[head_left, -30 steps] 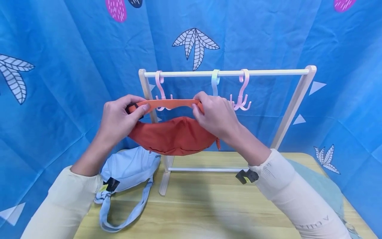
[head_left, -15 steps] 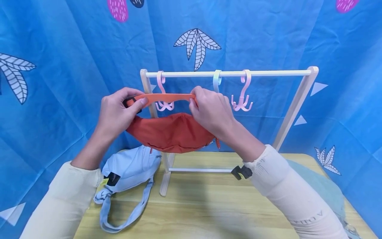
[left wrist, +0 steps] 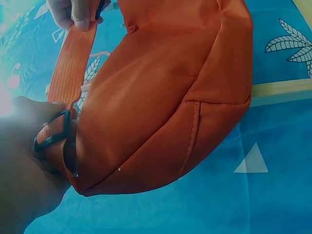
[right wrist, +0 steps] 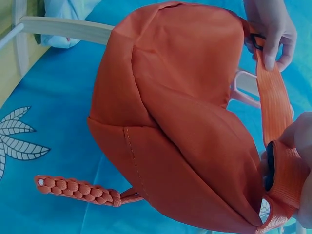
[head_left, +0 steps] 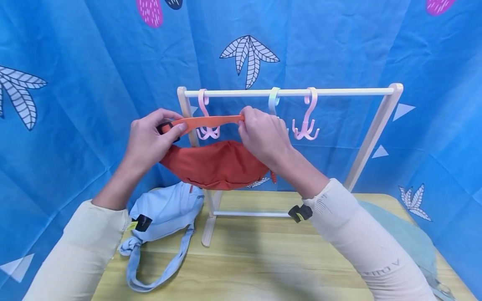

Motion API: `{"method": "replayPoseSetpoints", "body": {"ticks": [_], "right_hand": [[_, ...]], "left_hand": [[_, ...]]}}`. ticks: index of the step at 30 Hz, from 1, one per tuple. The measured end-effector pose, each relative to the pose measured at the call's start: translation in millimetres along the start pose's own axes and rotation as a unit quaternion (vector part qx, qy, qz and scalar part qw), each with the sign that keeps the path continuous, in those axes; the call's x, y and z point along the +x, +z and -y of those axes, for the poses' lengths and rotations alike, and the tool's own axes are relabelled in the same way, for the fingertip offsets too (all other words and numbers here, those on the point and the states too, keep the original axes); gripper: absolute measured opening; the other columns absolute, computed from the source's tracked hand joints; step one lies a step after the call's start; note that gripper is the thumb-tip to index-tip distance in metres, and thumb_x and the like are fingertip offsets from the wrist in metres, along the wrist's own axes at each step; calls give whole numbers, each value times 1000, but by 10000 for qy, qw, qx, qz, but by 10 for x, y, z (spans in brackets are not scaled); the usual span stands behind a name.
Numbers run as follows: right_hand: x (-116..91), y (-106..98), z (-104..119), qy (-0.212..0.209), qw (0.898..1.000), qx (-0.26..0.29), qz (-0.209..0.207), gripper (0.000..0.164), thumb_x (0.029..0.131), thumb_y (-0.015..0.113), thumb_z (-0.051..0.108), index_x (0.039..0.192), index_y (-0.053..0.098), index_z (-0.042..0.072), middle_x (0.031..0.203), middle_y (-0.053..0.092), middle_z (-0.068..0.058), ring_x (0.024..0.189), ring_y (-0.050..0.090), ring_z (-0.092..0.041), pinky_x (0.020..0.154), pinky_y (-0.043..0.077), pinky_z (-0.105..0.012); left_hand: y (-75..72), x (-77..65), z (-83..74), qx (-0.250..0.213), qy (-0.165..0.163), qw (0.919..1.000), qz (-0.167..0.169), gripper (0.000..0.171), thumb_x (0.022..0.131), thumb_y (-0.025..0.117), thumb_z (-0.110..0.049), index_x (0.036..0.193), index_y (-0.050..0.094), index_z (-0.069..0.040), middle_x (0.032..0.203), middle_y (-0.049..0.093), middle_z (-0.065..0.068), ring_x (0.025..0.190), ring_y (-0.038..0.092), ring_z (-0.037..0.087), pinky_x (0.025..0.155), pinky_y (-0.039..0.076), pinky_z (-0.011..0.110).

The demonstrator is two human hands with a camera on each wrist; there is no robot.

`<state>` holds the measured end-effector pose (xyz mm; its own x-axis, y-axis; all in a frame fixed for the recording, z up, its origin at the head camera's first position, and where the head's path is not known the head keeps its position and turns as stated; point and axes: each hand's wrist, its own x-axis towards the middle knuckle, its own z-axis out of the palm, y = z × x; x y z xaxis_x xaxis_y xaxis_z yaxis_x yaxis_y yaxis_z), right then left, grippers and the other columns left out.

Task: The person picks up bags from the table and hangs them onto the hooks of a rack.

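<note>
An orange-red belt bag (head_left: 218,165) hangs in the air from its orange strap (head_left: 211,121), in front of the rack. My left hand (head_left: 152,138) pinches the strap's left end beside a black slider buckle (left wrist: 52,131). At the other end, my right hand (head_left: 265,136) grips the strap with curled fingers, and the stretch between both hands is fairly taut. The bag's body sags below the strap, creased in the middle. A braided zipper pull (right wrist: 78,189) dangles from the bag in the right wrist view. Behind the strap is a pink hook (head_left: 203,100), partly covered.
A wooden rack (head_left: 346,91) stands on the table (head_left: 241,267). Its rail also carries a pale blue hook (head_left: 273,99) and another pink hook (head_left: 305,125). A light blue bag (head_left: 165,213) lies at left, a grey-green bag (head_left: 403,234) at right. Blue curtain surrounds the table.
Both hands have raised the belt bag slightly. The right hand has also shifted a little left, and its forearm with it. The other bags have stayed put.
</note>
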<state>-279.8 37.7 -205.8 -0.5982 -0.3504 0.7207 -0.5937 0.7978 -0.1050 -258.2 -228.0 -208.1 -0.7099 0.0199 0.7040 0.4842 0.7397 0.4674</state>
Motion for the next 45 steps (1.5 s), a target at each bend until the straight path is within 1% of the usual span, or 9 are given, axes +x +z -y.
{"method": "replayPoseSetpoints", "body": {"ticks": [5, 15, 22, 27, 31, 35, 40, 42, 45], "right_hand": [[17, 16, 12, 5, 10000, -77, 43, 22, 102, 63, 20, 116, 66, 3, 83, 68, -10, 56, 53, -17, 52, 47, -26], [28, 54, 29, 173, 9988, -358, 293, 23, 103, 62, 22, 116, 65, 4, 80, 66, -9, 55, 54, -17, 52, 49, -26], [-2, 78, 45, 225, 9963, -660, 500, 24, 103, 60, 24, 116, 67, 5, 78, 65, -9, 57, 56, -18, 54, 52, -27], [-36, 121, 50, 280, 9952, -707, 622, 24, 103, 60, 24, 115, 67, 5, 79, 66, -9, 58, 57, -18, 55, 53, -28], [-67, 144, 65, 378, 9947, -609, 736, 26, 103, 61, 26, 117, 67, 5, 81, 66, -8, 59, 58, -17, 54, 53, -27], [-111, 166, 74, 497, 9950, -234, 838, 29, 103, 63, 27, 122, 67, 5, 87, 69, -9, 62, 59, -17, 57, 55, -27], [-181, 206, 50, 645, 9911, 773, 871, 29, 103, 64, 26, 124, 69, 6, 95, 74, -9, 69, 63, -18, 64, 58, -29], [-206, 228, 30, 742, 9850, 1274, 898, 31, 104, 63, 26, 126, 69, 7, 95, 74, -9, 72, 63, -19, 66, 59, -29], [-243, 257, -4, 1010, 9671, 2100, 1027, 35, 104, 62, 29, 132, 67, 9, 97, 73, -9, 77, 64, -20, 68, 59, -29]], "left_hand": [[3, 13, 43, 53, -28, 10000, 48, 29, 97, 74, -28, 120, 74, -9, 94, 76, 17, 72, 62, 17, 59, 46, 11], [30, 2, 97, 26, -318, 9991, 286, 32, 98, 72, -32, 122, 73, -11, 94, 75, 16, 73, 61, 20, 58, 48, 15], [54, -26, 122, 43, -525, 9973, 513, 35, 99, 71, -35, 125, 73, -12, 98, 75, 15, 80, 64, 23, 63, 50, 15], [72, -58, 157, -29, -653, 9958, 642, 38, 99, 70, -38, 126, 73, -12, 98, 73, 15, 80, 61, 24, 60, 50, 17], [80, -86, 191, -81, -778, 9943, 726, 39, 100, 68, -40, 127, 72, -12, 98, 71, 15, 80, 60, 24, 60, 51, 19], [88, -110, 227, -141, -841, 9927, 858, 41, 102, 65, -41, 129, 71, -11, 98, 70, 15, 81, 60, 25, 62, 52, 19], [110, -151, 254, -369, -968, 9897, 989, 43, 102, 63, -44, 129, 71, -11, 94, 68, 14, 81, 60, 25, 63, 53, 20], [121, -172, 266, -491, -1040, 9880, 1035, 44, 102, 63, -45, 129, 70, -12, 93, 67, 13, 80, 60, 24, 63, 54, 20], [139, -202, 285, -706, -1170, 9846, 1090, 45, 102, 63, -48, 129, 70, -13, 92, 68, 11, 80, 59, 22, 63, 54, 22]]}}
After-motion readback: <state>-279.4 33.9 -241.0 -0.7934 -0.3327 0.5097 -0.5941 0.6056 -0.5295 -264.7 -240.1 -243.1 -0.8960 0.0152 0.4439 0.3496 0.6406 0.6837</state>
